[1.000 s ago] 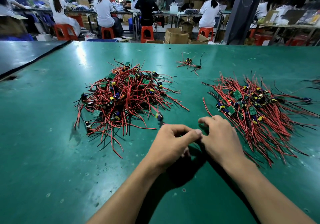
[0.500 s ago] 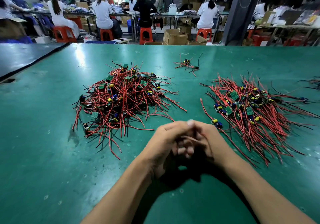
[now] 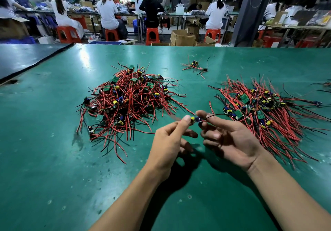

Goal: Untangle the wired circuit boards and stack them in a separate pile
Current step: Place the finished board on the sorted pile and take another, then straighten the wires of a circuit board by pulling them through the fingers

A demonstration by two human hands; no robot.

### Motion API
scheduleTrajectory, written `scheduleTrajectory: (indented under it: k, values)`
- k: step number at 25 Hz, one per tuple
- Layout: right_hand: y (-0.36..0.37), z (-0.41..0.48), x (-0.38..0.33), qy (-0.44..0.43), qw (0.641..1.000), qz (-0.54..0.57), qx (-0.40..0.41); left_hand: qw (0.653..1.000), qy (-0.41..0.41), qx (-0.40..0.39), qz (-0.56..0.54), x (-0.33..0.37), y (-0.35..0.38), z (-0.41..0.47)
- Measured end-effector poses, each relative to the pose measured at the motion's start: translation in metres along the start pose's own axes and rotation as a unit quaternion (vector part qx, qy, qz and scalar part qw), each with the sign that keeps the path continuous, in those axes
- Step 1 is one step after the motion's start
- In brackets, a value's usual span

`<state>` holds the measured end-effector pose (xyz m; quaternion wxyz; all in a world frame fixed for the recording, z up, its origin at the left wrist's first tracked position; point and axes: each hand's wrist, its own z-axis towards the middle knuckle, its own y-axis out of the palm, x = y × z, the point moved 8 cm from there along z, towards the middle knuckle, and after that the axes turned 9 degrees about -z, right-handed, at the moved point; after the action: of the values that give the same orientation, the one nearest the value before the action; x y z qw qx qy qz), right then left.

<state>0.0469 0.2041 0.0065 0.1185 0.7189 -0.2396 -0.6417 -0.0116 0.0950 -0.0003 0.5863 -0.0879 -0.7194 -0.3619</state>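
Note:
A small wired circuit board (image 3: 196,119) with a yellow and a blue part hangs above the green table, between my two hands. My left hand (image 3: 169,141) pinches its left end with thumb and forefinger. My right hand (image 3: 227,136), palm up, pinches its right end, and a black wire arcs away to the right. A tangled heap of boards with red and black wires (image 3: 129,102) lies to the left of my hands. A flatter pile with combed-out wires (image 3: 265,109) lies to the right.
A single wired board (image 3: 196,67) lies apart at the back of the green table (image 3: 44,141). More wires show at the far right edge (image 3: 326,85). A dark mat (image 3: 23,59) adjoins at the left. Seated workers, red stools and cardboard boxes fill the background.
My hands were clasped together low on the table; now they have lifted and parted, with one wired board pinched between them.

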Motion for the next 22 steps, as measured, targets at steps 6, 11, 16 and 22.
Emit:
scheduleTrajectory:
  k: [6,11,16,22]
  values:
    - [0.003,0.004,0.009,0.002,1.0,-0.019,-0.016,0.998,0.032,0.037,-0.048,0.006,-0.009,0.002]
    - [-0.006,0.01,0.014,-0.028,0.99,-0.111,0.078,0.996,0.081,0.034,0.007,0.01,-0.011,-0.001]
    - [-0.016,0.006,0.004,-0.055,0.979,-0.146,0.131,0.998,-0.008,-0.046,-0.046,-0.003,0.001,0.001]
    - [0.002,0.005,0.016,-0.012,0.987,-0.157,0.023,0.995,-0.06,-0.056,-0.056,-0.01,0.003,0.003]
